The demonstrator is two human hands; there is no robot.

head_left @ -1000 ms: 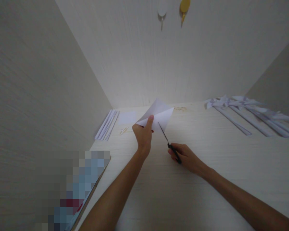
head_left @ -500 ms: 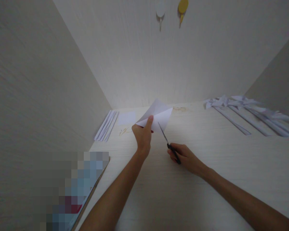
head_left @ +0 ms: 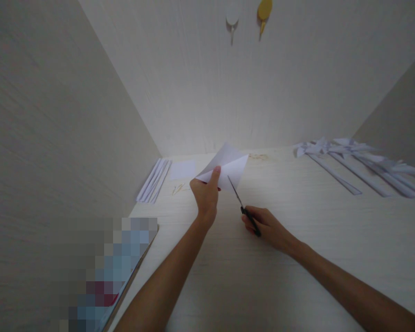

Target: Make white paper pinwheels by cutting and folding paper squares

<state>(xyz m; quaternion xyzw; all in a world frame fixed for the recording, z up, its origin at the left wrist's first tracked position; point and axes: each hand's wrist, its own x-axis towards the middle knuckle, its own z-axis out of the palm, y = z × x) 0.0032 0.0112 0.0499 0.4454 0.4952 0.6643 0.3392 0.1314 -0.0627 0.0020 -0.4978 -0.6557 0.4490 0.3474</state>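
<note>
Your left hand (head_left: 204, 196) pinches the folded paper (head_left: 228, 168) at its 7 o'clock corner | right hand (head_left: 264, 226) grips scissors (head_left: 244, 207), blades at 5 o'clock | paper looks thin, floppy: hold near the fold.

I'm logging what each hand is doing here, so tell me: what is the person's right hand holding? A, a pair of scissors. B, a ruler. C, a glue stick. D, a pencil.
A: the right hand grips the dark handles of a pair of scissors, their thin blades pointing up at the folded white paper that the left hand pinches above the table.
</note>
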